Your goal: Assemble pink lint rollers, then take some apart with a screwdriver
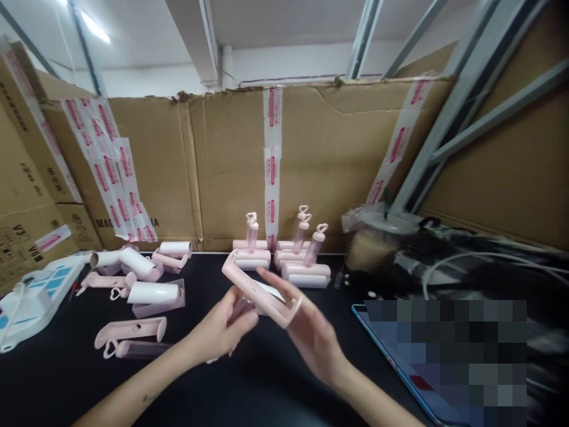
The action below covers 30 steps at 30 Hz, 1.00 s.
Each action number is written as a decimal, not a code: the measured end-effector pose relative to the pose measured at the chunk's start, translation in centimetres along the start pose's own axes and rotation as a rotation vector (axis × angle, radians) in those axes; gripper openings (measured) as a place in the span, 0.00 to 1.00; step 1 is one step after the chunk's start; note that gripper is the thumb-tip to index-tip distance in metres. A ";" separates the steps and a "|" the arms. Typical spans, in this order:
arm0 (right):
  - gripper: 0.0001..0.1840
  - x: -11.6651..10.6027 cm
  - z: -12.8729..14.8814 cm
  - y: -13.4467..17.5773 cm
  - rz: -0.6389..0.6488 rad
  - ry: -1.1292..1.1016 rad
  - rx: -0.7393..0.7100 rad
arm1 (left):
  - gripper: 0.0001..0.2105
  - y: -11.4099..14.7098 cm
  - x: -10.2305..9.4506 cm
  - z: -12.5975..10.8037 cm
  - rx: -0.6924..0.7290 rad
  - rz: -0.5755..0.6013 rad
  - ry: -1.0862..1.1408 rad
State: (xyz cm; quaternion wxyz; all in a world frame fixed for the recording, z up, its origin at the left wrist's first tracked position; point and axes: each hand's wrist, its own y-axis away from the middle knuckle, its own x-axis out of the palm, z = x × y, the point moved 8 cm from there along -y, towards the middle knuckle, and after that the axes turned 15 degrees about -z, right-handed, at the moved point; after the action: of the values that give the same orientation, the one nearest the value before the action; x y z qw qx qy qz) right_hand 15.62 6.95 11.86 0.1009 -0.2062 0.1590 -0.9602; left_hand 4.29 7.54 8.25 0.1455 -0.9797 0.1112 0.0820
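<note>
In the middle of the head view a pale pink lint roller shell [255,286] is held tilted above the black table, its hollow side facing partly toward me. My left hand [226,326] is closed below it, fingers and thumb around what looks like its clear handle, mostly hidden. My right hand [315,338] grips the shell's lower right end, with fingers stretched along its far side. A white piece, perhaps a paper roll [271,292], partly shows behind the shell. Something small and pink hangs below my left hand, too hidden to name.
Several assembled lint rollers [306,276] with heart loops stand at the back. Loose pink shells [133,330], white rolls [153,293] and a clear handle [142,350] lie left. A power strip [48,290] is far left; a drink cup [373,243] and tablet-like device [400,367] are right.
</note>
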 end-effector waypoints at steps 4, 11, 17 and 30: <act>0.33 0.2 1.1 -0.5 0.149 0.227 -0.022 | 0.20 0.1 -0.4 -0.2 -0.024 0.054 -0.150; 0.20 -0.1 -2.5 -0.5 0.000 0.436 -0.030 | 0.09 0.0 -0.7 -0.6 0.149 -0.065 -0.640; 0.26 -3.3 -0.4 -4.6 -0.034 0.752 -0.180 | 0.14 0.9 -1.0 -1.3 0.151 0.021 -0.696; 0.20 -4.6 -2.2 -6.0 0.114 1.047 -0.340 | 0.19 2.3 -0.1 1.5 0.294 0.219 -1.245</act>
State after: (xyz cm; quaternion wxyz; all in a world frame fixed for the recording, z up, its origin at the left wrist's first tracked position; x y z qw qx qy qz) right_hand 18.04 14.25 10.37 0.0257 0.2942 0.3517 -0.8883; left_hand 3.44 5.90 6.22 0.3062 -0.7017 0.1156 0.6328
